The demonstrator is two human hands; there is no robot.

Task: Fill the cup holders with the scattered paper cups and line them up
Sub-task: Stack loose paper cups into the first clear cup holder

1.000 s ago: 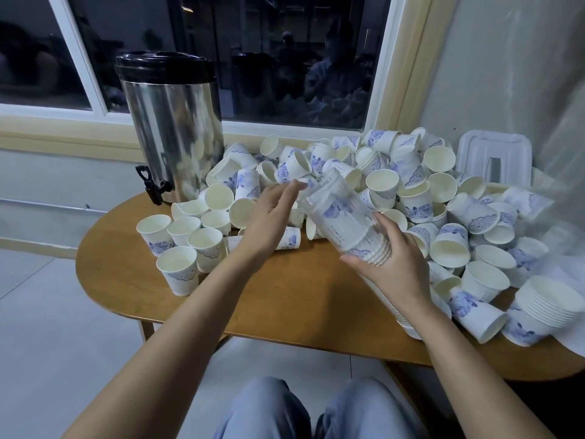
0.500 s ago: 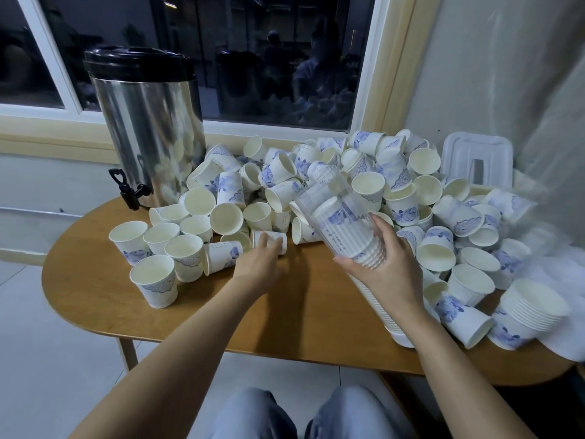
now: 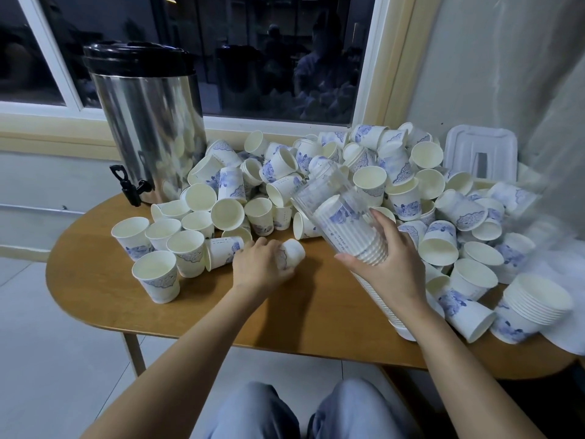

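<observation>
Centre frame, my left hand [image 3: 262,267] curls round a paper cup [image 3: 292,253] lying on the table [image 3: 95,280]. My right hand [image 3: 389,267] grips the tilted, part-filled cup holder [image 3: 319,191]. Heaped cups [image 3: 395,172] crowd behind, with a steel urn [image 3: 148,122] upper left.

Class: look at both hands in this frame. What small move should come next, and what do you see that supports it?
Probably lift the paper cup that the left hand grips on the table and bring it to the upper end of the clear cup holder, which the right hand holds tilted. That end looks unfilled above the stacked cups inside.
</observation>
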